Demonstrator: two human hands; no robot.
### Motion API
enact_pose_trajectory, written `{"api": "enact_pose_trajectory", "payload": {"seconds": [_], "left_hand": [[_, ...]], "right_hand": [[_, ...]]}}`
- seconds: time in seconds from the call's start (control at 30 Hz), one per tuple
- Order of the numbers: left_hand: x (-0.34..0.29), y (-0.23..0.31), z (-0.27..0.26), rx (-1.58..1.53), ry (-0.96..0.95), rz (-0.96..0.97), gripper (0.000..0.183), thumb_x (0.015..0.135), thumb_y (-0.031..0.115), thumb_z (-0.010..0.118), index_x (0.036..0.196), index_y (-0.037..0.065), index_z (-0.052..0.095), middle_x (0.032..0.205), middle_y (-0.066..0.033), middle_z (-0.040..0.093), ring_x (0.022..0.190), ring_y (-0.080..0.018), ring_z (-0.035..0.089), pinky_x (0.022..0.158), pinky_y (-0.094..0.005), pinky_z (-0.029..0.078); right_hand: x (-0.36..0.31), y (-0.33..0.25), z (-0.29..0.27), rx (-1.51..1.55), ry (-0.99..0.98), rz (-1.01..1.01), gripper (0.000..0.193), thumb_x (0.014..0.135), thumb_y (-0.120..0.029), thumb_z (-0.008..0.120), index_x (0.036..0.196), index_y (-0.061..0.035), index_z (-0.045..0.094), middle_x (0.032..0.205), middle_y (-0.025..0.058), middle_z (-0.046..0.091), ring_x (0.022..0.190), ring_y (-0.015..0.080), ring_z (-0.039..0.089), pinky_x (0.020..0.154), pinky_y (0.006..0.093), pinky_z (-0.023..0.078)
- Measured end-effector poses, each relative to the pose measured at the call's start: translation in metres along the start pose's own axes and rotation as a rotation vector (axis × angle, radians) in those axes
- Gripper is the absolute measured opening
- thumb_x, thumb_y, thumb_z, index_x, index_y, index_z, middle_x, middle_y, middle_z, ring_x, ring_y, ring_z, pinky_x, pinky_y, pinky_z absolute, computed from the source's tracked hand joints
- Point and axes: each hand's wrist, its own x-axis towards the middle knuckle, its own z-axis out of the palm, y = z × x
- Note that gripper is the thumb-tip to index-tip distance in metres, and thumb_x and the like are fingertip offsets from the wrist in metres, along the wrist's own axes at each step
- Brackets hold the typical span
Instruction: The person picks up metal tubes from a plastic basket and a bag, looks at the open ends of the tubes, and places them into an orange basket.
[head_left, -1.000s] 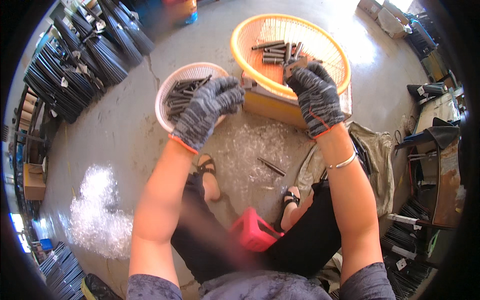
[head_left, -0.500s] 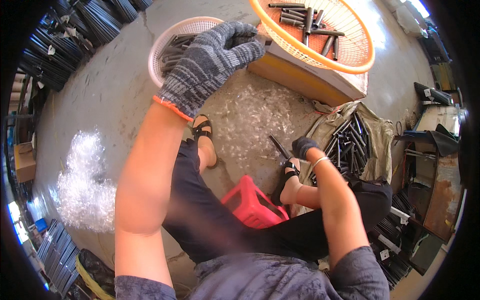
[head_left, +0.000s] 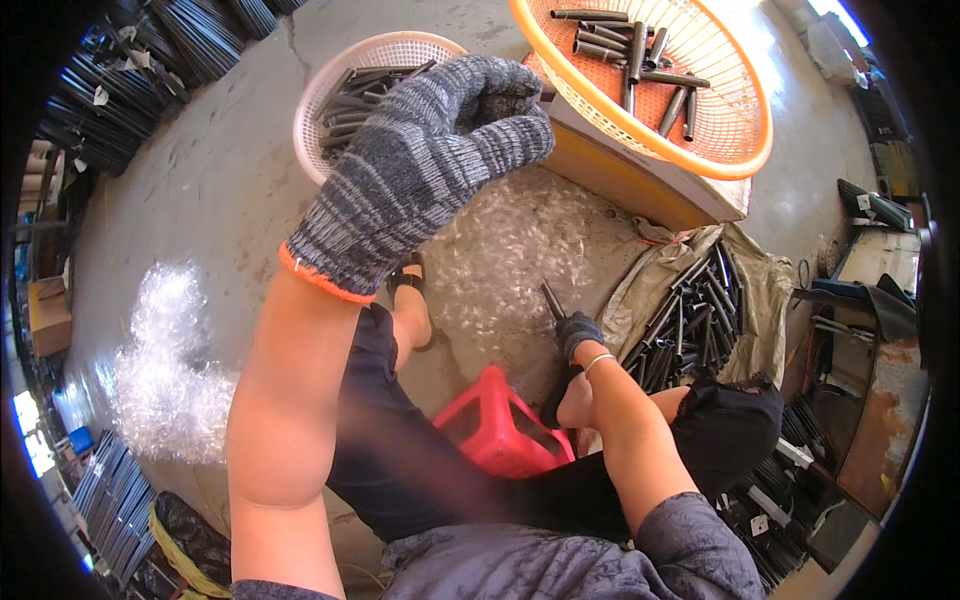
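Note:
My left hand (head_left: 430,165), in a grey knitted glove with an orange cuff, is raised in front of the white basket (head_left: 310,110) and the near left rim of the orange basket (head_left: 690,165). Its fingers curl toward the thumb; what they hold, if anything, is hidden. Lower down, my right hand (head_left: 577,333) wears a dark grey glove and closes on a short black tube (head_left: 551,298) that points up and left. Similar tubes lie in the orange basket. A heap of black tubes (head_left: 690,320) rests on a tan sack (head_left: 760,290) to the right.
A cardboard box (head_left: 640,180) stands under the orange basket. Clear plastic scraps (head_left: 510,260) litter the floor between my feet, with a bigger pile (head_left: 170,380) at left. A red plastic stool (head_left: 500,430) is below my legs. Bundled dark rods (head_left: 110,100) line the far left.
My right hand has moved left, away from the tube heap, carrying the black tube. The left hand, still curled, looks larger and slightly further right. The view has shifted a little.

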Motion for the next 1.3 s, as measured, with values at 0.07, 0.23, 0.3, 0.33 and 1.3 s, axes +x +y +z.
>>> {"api": "enact_pose_trajectory", "payload": {"seconds": [0.07, 0.23, 0.3, 0.33, 1.3], "left_hand": [[-0.002, 0.005, 0.000, 0.091, 0.017, -0.010, 0.032, 0.081, 0.013, 0.072, 0.108, 0.000, 0.061, 0.096, -0.0063, 0.065, 0.092, -0.0120, 0.060, 0.083, -0.0262, 0.048], [-0.004, 0.010, -0.002, 0.357, -0.003, 0.099, 0.037, 0.082, 0.024, 0.070, 0.109, 0.000, 0.062, 0.095, -0.0102, 0.067, 0.088, -0.0159, 0.061, 0.081, -0.0293, 0.048], [-0.009, 0.010, -0.010, 0.426, 0.002, 0.078, 0.038, 0.084, 0.025, 0.068, 0.112, 0.000, 0.062, 0.102, -0.0100, 0.066, 0.094, -0.0166, 0.061, 0.085, -0.0295, 0.048], [-0.008, 0.013, -0.007, 0.446, -0.008, 0.084, 0.039, 0.085, 0.026, 0.067, 0.113, 0.000, 0.061, 0.105, -0.0099, 0.065, 0.097, -0.0170, 0.061, 0.086, -0.0296, 0.048], [0.011, -0.006, 0.015, 0.765, -0.109, 0.322, 0.026, 0.088, 0.018, 0.061, 0.110, 0.005, 0.064, 0.103, -0.0098, 0.064, 0.094, -0.0184, 0.061, 0.085, -0.0303, 0.048]], "right_hand": [[-0.012, 0.001, -0.043, -0.196, -0.085, -0.268, 0.035, 0.078, -0.037, 0.062, 0.095, -0.0081, 0.071, 0.100, 0.0197, 0.065, 0.097, 0.0353, 0.062, 0.080, 0.0409, 0.051], [-0.039, 0.049, -0.148, -0.257, -0.095, -0.423, 0.030, 0.071, -0.033, 0.063, 0.082, -0.0065, 0.070, 0.080, 0.0178, 0.066, 0.074, 0.0349, 0.065, 0.066, 0.0399, 0.052], [-0.092, 0.022, -0.226, -0.337, -0.067, -0.330, 0.023, 0.072, -0.031, 0.062, 0.081, -0.0116, 0.071, 0.077, 0.0158, 0.067, 0.070, 0.0322, 0.065, 0.064, 0.0394, 0.051], [-0.104, 0.033, -0.249, -0.381, -0.122, -0.350, 0.020, 0.073, -0.029, 0.063, 0.083, -0.0131, 0.071, 0.075, 0.0139, 0.067, 0.069, 0.0287, 0.065, 0.065, 0.0375, 0.051], [-0.230, 0.192, -0.191, 1.988, 0.753, -0.299, 0.024, 0.082, 0.002, 0.063, 0.102, -0.0101, 0.058, 0.085, 0.0092, 0.064, 0.068, 0.0201, 0.061, 0.060, 0.0287, 0.053]]}}
